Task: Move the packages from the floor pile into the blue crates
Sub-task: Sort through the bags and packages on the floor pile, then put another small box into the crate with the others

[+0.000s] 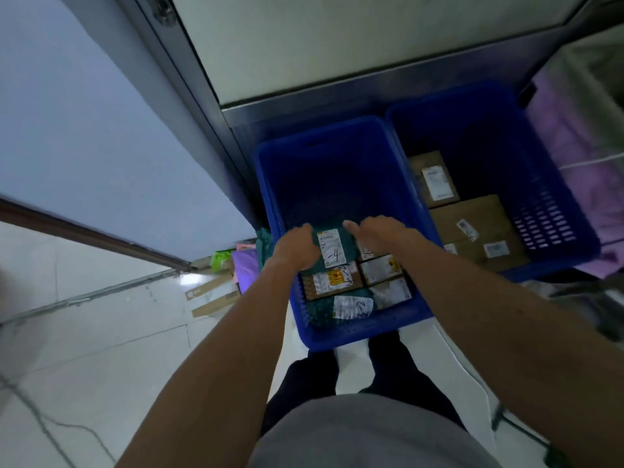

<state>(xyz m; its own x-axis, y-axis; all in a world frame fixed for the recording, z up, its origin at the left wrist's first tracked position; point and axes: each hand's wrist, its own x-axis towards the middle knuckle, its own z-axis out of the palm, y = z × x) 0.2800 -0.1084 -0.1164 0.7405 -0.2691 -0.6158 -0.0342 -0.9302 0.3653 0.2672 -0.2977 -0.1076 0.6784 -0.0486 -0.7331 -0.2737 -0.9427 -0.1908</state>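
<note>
Gripping teal package (334, 246): outstretched left hand (297, 246), right hand (376, 231).

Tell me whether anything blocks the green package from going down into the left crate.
Nothing visible does. The left hand and right hand hold the green package over the open left blue crate. Beneath its near edge lie labelled packages, so it may land partly on them.

Left blue crate (280, 184): teal mailer (332, 244), white label marked "-4", held at its near end by the left hand (297, 246) and right hand (378, 231), above flat labelled parcels (337, 282). Right blue crate (547, 204): brown cardboard boxes (472, 217) lying flat. Floor pile (243, 268): purple, green and cardboard packages just left of the crates
</note>
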